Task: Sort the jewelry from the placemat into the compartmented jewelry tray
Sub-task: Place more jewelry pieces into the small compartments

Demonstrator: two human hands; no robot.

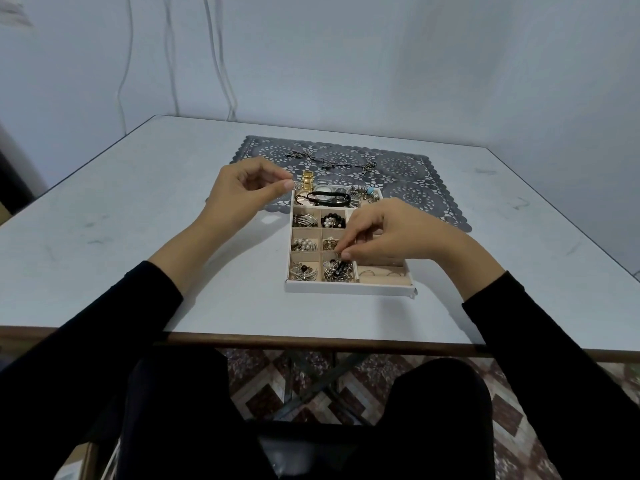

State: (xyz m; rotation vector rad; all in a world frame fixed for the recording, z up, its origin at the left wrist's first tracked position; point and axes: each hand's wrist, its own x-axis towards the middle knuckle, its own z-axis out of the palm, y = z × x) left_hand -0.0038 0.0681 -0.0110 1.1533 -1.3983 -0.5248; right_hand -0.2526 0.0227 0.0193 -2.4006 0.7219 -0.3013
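Note:
A white compartmented jewelry tray (349, 287) sits on the table, its far end over the near edge of a grey lace placemat (408, 174). Most of its small compartments hold jewelry. My left hand (242, 194) hovers by the tray's far left corner and pinches a small silver piece (296, 184) between thumb and forefinger. My right hand (388, 233) reaches over the tray and pinches a small piece (341, 255) just above the near middle compartment full of dark and silver pieces. A silver chain (329, 162) lies stretched across the placemat behind the tray.
The tray's far row holds a gold watch (307, 180), a black band (327, 199) and beaded pieces (363, 194). Rings sit in the near right section (381, 273). The table's brown front edge (311, 341) runs below my forearms; a wall stands close behind.

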